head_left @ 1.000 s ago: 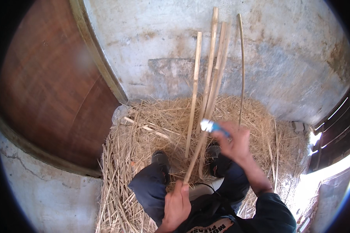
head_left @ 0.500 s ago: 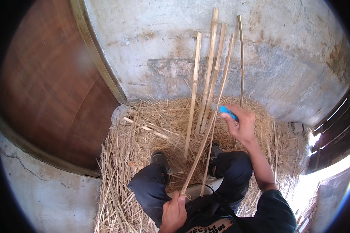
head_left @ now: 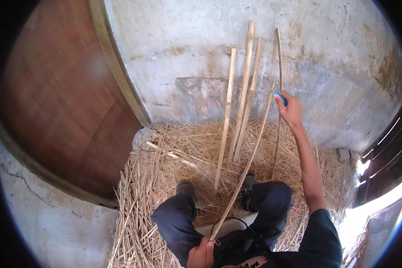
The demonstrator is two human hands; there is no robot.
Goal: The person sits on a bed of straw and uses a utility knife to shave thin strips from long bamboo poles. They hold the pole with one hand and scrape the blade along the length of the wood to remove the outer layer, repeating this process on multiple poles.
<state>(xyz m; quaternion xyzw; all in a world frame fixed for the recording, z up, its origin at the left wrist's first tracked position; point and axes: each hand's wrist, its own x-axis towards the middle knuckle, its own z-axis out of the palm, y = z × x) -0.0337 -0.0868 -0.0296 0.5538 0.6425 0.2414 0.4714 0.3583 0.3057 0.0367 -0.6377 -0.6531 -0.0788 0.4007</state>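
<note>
A long, slender bamboo strip [head_left: 253, 152] slants from my lap up and away toward the wall. Closed around its near end is my left hand [head_left: 201, 254], low in front of my body, with a thin curl of fibre beside the fingers. My right arm is stretched forward. At the strip's far end my right hand [head_left: 291, 109] grips a blue-handled knife [head_left: 279, 96]; its blade is hard to make out against the strip.
Three pale bamboo strips [head_left: 227, 114] and a thinner, darker one [head_left: 279, 62] lean against the concrete wall [head_left: 330, 58]. Straw and shavings [head_left: 165, 187] cover the ground around my shoes. A brown door panel [head_left: 62, 102] is at the left.
My right hand has moved forward and up with the knife, to the strip's far end. A thin sliver hanging near my lap no longer shows. My left hand keeps its hold.
</note>
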